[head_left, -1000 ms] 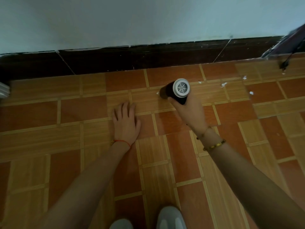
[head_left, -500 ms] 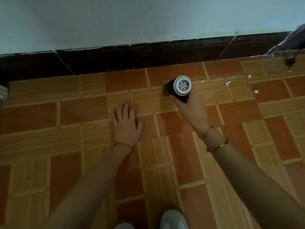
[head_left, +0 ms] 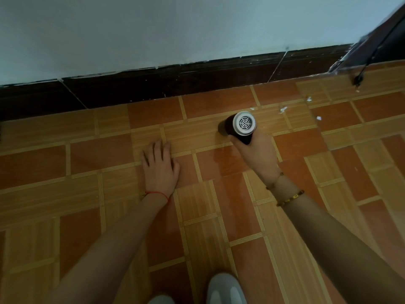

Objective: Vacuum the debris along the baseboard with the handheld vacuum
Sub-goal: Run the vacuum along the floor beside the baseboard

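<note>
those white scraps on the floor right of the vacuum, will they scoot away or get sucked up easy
The white scraps look small, thin and paper-like, so probably very light and easily lifted. Lying loose on glossy tile, they may skitter if nudged by the handheld vacuum.

A single head-worn camera looks steeply down at the floor [head_left: 219, 216], close in, facing the baseboard [head_left: 175, 84] beyond the right grip [head_left: 255, 150]; shoes [head_left: 225, 289] sit at the frame's bottom edge.
</note>
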A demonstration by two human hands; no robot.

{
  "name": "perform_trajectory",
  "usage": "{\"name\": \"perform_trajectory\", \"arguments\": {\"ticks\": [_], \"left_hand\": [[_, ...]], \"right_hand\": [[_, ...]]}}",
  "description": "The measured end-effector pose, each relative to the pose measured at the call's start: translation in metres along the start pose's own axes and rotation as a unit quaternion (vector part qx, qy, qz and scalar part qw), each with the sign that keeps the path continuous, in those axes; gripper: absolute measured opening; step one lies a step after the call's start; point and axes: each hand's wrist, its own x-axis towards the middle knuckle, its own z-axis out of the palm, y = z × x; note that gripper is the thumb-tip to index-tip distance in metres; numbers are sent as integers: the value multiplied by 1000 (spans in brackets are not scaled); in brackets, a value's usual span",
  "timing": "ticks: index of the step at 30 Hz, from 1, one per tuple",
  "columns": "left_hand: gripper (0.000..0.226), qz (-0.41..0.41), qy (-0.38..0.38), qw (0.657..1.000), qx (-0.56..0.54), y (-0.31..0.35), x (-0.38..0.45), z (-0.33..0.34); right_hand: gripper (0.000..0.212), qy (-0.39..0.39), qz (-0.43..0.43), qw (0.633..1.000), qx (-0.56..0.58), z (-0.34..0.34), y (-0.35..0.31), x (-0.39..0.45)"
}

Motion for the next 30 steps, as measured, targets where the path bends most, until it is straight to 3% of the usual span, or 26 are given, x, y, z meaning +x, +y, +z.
{"name": "perform_trajectory", "arguments": {"ticks": [3, 9, 12, 18, 22, 26, 30], "left_hand": [[53, 3, -5, 1000, -7, 1, 1, -1], [54, 45, -11, 999, -21, 16, 10, -3], [54, 77, -25, 996, -31, 36, 18, -2], [57, 105, -61, 992, -19, 64, 35, 9], [54, 102, -57, 993, -19, 75, 48, 19], [56, 92, -43, 995, -10, 81, 54, 26], [56, 91, -30, 995, -6, 80, 53, 29]], "right_hand": [[58, -5, 10, 1000, -6, -7, 4, 1], [64, -125, -19, 992, 27, -12, 4, -22], [65, -112, -11, 993, 28, -18, 8, -27], [63, 8, 46, 999, -3, -32, 34, -17], [62, 47, 71, 996, -4, -36, 43, 5], [62, 38, 75, 996, 15, -30, 42, 23], [65, -28, 50, 998, 41, -25, 39, 19]]}}
